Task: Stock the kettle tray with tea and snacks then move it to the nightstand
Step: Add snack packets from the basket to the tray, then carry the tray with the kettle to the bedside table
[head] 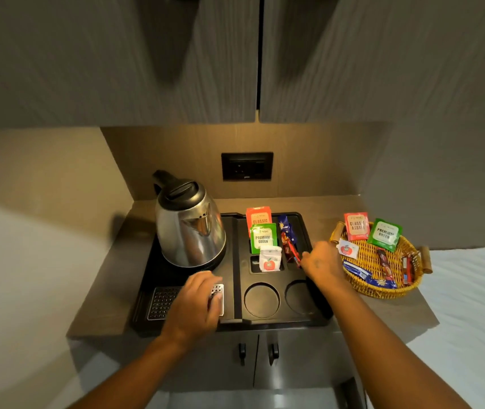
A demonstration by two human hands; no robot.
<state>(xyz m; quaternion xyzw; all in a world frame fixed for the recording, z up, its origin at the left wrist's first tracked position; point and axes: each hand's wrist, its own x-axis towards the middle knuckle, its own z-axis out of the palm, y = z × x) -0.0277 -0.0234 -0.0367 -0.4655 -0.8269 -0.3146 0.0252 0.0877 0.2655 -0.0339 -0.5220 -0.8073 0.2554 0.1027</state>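
Left hand (195, 302): lies open, palm down, on the near-left tray (235, 323) grille.
Right hand (322, 265): pinches red sachet (295, 258) in the tray's right slot.

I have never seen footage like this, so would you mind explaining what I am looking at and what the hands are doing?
There is no machine here: a camera worn on a person's head looks down at their own two bare hands. On the counter sits a black tray carrying a steel kettle, with tea sachets and snack sticks standing in its compartments; two round cup recesses are empty. The left hand rests on the tray's metal grille, holding nothing. The right hand reaches to the snack sticks; whether it grips one is unclear. Beside the tray, a wicker basket holds more sachets and snacks.
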